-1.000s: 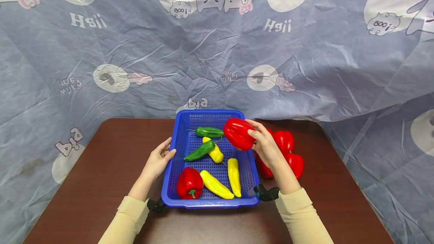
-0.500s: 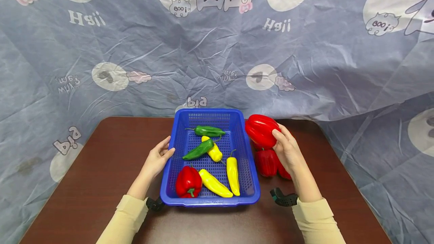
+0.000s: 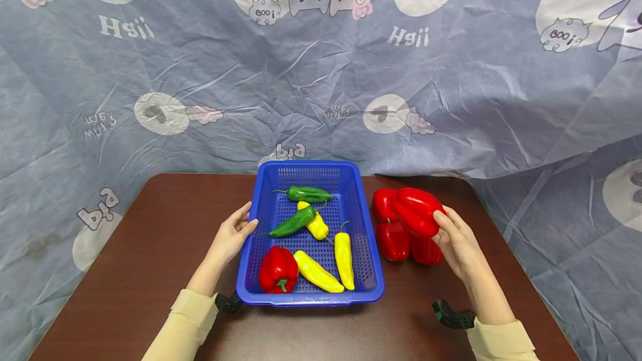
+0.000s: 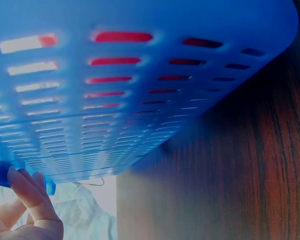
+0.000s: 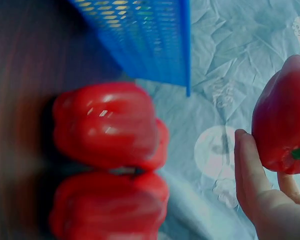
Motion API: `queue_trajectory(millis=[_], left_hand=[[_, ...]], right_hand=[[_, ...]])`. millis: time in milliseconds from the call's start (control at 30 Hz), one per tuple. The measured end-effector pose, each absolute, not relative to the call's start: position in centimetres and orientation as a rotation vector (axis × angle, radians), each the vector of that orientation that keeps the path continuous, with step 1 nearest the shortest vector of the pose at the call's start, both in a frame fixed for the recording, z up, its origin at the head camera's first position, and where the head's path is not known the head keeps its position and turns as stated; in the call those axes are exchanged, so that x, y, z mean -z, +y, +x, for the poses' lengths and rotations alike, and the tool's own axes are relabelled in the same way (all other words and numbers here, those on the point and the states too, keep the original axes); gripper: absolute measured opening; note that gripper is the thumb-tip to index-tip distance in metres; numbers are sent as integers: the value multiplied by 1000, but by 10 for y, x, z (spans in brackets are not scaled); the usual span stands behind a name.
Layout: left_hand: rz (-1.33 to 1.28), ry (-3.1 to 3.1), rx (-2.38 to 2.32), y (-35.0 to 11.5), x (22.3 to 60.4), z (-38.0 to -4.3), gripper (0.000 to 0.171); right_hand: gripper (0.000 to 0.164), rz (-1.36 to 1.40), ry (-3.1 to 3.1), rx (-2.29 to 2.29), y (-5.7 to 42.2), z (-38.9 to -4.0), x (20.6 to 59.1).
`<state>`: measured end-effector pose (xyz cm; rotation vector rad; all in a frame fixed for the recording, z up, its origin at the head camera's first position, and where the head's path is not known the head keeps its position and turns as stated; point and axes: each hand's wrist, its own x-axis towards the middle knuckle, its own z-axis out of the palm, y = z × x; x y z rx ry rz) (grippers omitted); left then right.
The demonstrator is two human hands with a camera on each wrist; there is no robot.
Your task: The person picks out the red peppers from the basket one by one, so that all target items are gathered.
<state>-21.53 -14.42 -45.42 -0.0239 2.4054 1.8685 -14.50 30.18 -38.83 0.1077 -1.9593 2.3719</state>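
My right hand [image 3: 460, 241] holds a red bell pepper [image 3: 417, 210] above a group of other red bell peppers on the table, right of the blue basket [image 3: 373, 294]. Its green stem shows in the right wrist view, where the hand [image 5: 270, 200] grips the pepper [image 5: 285, 120] from below. My left hand [image 3: 232, 237] pinches the basket's left rim, as the left wrist view also shows the hand [image 4: 35, 210] at the rim. Inside the basket lie a red bell pepper [image 3: 278, 270], two green peppers [image 3: 309, 194] and several yellow peppers [image 3: 318, 272].
Red bell peppers [image 3: 393, 241] stand close together beside the basket's right wall. The brown table [image 3: 125, 272] extends left and right of the basket. A grey-blue patterned cloth [image 3: 321, 71] hangs behind the table.
My right hand has carried the red bell pepper from over the basket rightward, then lower, over the other red peppers. My left hand has stayed on the basket's rim.
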Motion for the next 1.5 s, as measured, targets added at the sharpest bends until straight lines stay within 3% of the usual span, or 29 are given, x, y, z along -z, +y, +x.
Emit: queue_trajectory(millis=[367, 700, 1233, 1500], left_hand=[[-19, 2420, -1849, -144, 454, -215, 60], [-13, 2416, -1850, -145, 452, -213, 60], [-18, 2419, -1839, -145, 455, -215, 60], [-22, 2418, -1835, -145, 455, -215, 60]], right_hand=[[24, 48, -2294, -2241, 327, -121, 407], [57, -108, -2624, -1957, 323, -111, 416], [72, -248, -2823, -1684, 322, -100, 432], [69, -184, -2757, -1731, 322, -97, 438]])
